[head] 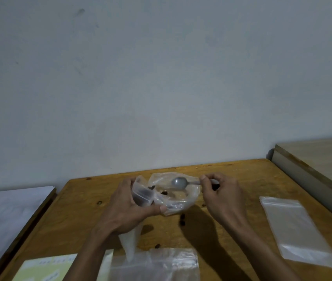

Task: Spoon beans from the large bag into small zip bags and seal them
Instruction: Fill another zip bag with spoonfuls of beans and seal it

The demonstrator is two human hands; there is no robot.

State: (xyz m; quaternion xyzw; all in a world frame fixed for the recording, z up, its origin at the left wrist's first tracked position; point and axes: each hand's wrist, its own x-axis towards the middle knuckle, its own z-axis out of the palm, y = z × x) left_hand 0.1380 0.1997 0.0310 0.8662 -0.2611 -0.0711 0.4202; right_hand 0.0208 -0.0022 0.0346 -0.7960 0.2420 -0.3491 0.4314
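Left hand curled around a small zip bag, thumb stretched across the front and pressing clear plastic near its tip, fingers wrapped behind and mostly hidden; dark beans dimly visible inside through the film. Right hand pinching the handle of a grey spoon between thumb and forefinger, remaining fingers loosely curled underneath; bowl of the spoon reaching toward the left hand, hovering above the open mouth of the large bag. Contents of the spoon bowl impossible to make out through blur. Large bag crumpled between the two hands, touching the left thumb; a few dark beans inside, edges hard to separate from the small bag where the plastics overlap. Loose beans scattered on the wooden table just below the hands, in the shadow of the right forearm. White plastic tail hanging down under the left wrist, source hidden by the hand. Flat empty zip bag lying well to the right of the right hand. Another clear zip bag near the forearms at the bottom, cut off by the frame edge. Pale yellow printed sheet below the left forearm, also cut off, print too small to read.
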